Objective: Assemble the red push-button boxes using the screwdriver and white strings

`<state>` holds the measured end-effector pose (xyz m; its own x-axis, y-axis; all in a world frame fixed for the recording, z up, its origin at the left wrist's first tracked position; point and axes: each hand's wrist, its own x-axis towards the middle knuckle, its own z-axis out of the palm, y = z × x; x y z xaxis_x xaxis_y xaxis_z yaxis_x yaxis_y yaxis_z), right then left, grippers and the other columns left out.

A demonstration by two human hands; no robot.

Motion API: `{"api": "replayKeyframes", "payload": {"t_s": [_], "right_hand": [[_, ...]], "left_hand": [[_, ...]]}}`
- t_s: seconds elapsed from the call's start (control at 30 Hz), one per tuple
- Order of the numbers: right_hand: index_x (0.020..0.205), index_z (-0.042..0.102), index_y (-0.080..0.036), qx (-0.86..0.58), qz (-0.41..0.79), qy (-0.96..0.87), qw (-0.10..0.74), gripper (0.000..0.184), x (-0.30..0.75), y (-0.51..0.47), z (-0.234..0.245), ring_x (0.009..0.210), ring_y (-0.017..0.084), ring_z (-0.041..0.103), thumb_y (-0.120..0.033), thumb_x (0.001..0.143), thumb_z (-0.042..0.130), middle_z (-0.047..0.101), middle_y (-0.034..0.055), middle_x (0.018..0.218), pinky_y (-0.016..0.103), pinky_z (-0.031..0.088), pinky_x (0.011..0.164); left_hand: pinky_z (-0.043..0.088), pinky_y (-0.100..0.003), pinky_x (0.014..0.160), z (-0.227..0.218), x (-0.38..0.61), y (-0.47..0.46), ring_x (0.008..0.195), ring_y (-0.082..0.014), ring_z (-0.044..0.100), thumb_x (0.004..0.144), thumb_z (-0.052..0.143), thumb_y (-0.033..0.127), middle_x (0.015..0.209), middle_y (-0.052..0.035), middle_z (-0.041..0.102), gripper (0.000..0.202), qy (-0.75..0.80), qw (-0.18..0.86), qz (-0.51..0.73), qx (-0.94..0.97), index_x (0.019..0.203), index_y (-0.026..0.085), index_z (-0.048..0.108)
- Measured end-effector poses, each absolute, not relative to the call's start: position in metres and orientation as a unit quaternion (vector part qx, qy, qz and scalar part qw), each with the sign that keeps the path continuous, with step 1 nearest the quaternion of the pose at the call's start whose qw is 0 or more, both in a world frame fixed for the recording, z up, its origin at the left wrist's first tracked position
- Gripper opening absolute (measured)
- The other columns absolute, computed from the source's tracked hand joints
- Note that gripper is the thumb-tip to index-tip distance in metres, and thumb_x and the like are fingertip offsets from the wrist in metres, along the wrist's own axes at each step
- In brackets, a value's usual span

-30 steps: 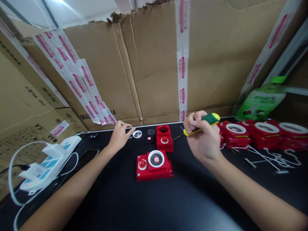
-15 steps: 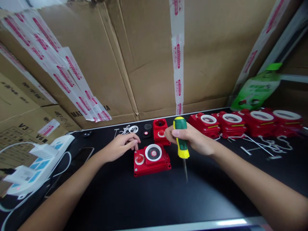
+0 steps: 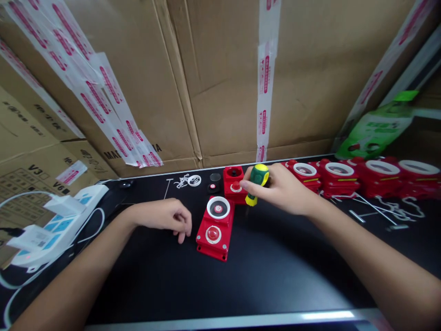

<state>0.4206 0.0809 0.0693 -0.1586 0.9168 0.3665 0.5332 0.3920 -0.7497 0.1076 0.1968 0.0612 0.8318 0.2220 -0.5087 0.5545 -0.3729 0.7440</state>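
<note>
On the black table, a red alarm box point(image 3: 217, 225) lies with its white-ringed round window away from me and its red dome toward me. Just left of it rests my left hand point(image 3: 172, 219), fingers loosely curled and apart, holding nothing. My right hand point(image 3: 275, 188) grips a green and yellow screwdriver point(image 3: 257, 177) by the handle. Its tip points down at the table, partly blurred, right of the alarm box. Behind stands another red box point(image 3: 234, 183) with an uncovered round opening, partly hidden by my right hand. Beside that are a small black part point(image 3: 213, 187) and a clear disc point(image 3: 215, 177).
Several red alarm boxes point(image 3: 339, 177) line the back right, with T-shaped metal rods point(image 3: 375, 209) and white cords before them. A white ring point(image 3: 194, 180) lies at the back. A power strip point(image 3: 58, 230) is at left, a green bottle point(image 3: 377, 128) at right, cardboard point(image 3: 223, 92) behind.
The near alarm box has turned so its dome end faces me. My left hand has come off it toward the left. The screwdriver has moved slightly left and tilted.
</note>
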Motion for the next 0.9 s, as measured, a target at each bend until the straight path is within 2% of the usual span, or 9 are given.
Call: {"api": "replayKeyframes", "payload": {"t_s": [0.07,0.17,0.3,0.37,0.43,0.5,0.6,0.73,0.9], "right_hand": [[0.087,0.072,-0.017,-0.497,0.251,-0.72,0.414,0.028,0.418,0.08,0.069,0.058,0.015,0.06,-0.045,0.094,0.074,0.068,-0.0006,0.067,0.026,0.044,0.055],[0.097,0.072,-0.018,-0.467,0.324,-0.708,0.42,0.027,0.413,0.077,0.067,0.054,0.013,0.06,-0.045,0.096,0.072,0.067,-0.0026,0.066,0.024,0.044,0.051],[0.091,0.074,-0.017,-0.492,0.244,-0.719,0.427,0.026,0.412,0.077,0.067,0.057,0.012,0.056,-0.043,0.093,0.075,0.067,-0.0025,0.065,0.024,0.042,0.055],[0.086,0.075,-0.016,-0.512,0.209,-0.72,0.419,0.029,0.413,0.078,0.068,0.059,0.013,0.054,-0.045,0.092,0.075,0.067,-0.002,0.064,0.025,0.041,0.056],[0.084,0.075,-0.016,-0.526,0.195,-0.717,0.413,0.034,0.414,0.079,0.068,0.058,0.014,0.054,-0.048,0.094,0.072,0.067,-0.0014,0.063,0.026,0.041,0.056],[0.082,0.073,-0.016,-0.535,0.184,-0.711,0.418,0.038,0.413,0.08,0.066,0.058,0.015,0.056,-0.051,0.096,0.069,0.068,0.0,0.064,0.028,0.041,0.057],[0.081,0.07,-0.017,-0.526,0.176,-0.688,0.467,0.039,0.412,0.081,0.063,0.062,0.016,0.059,-0.052,0.098,0.065,0.067,0.0012,0.068,0.029,0.043,0.06],[0.082,0.064,-0.021,-0.479,0.166,-0.66,0.554,0.037,0.411,0.08,0.058,0.063,0.015,0.056,-0.052,0.101,0.064,0.064,-0.0008,0.071,0.028,0.043,0.06],[0.078,0.062,-0.023,-0.485,0.066,-0.669,0.56,0.037,0.404,0.071,0.058,0.06,0.016,0.055,-0.049,0.104,0.061,0.061,-0.0007,0.066,0.031,0.041,0.059]], "left_hand": [[0.053,-0.022,0.062,0.065,0.11,0.189,0.064,-0.014,0.068,0.1,0.067,0.034,0.086,-0.0034,0.083,0.024,0.198,0.518,-0.223,0.802,0.119,0.025,0.08],[0.051,-0.022,0.054,0.078,0.11,0.172,0.052,-0.0128,0.063,0.103,0.065,0.038,0.087,-0.0049,0.083,0.051,0.118,0.546,-0.299,0.774,0.153,0.03,0.061],[0.046,-0.022,0.046,0.097,0.1,0.163,0.044,-0.0122,0.057,0.1,0.067,0.04,0.069,-0.0038,0.076,0.034,0.147,0.538,-0.251,0.791,0.128,0.024,0.079],[0.045,-0.022,0.047,0.103,0.092,0.167,0.046,-0.0115,0.055,0.094,0.075,0.042,0.06,-0.0001,0.066,0.022,0.189,0.506,-0.128,0.832,0.098,0.021,0.081],[0.05,-0.023,0.055,0.106,0.088,0.171,0.06,-0.0137,0.06,0.087,0.083,0.042,0.07,-0.0003,0.064,0.023,0.224,0.429,0.045,0.874,0.085,0.021,0.074],[0.059,-0.03,0.078,0.104,0.089,0.172,0.091,-0.0219,0.068,0.078,0.091,0.043,0.101,-0.005,0.071,0.034,0.227,0.334,0.134,0.905,0.1,0.024,0.074],[0.05,-0.043,0.114,0.09,0.099,0.17,0.134,-0.0327,0.058,0.069,0.097,0.045,0.144,-0.0078,0.062,0.08,0.185,0.279,0.057,0.941,0.14,0.032,0.062],[0.053,-0.037,0.105,0.064,0.12,0.162,0.12,-0.0283,0.067,0.075,0.094,0.044,0.134,-0.0052,0.069,0.07,0.172,0.336,-0.005,0.926,0.136,0.029,0.063],[0.053,-0.035,0.098,0.053,0.135,0.148,0.115,-0.0267,0.068,0.076,0.092,0.051,0.125,-0.0043,0.071,0.064,0.199,0.339,0.037,0.919,0.129,0.027,0.066]]}}
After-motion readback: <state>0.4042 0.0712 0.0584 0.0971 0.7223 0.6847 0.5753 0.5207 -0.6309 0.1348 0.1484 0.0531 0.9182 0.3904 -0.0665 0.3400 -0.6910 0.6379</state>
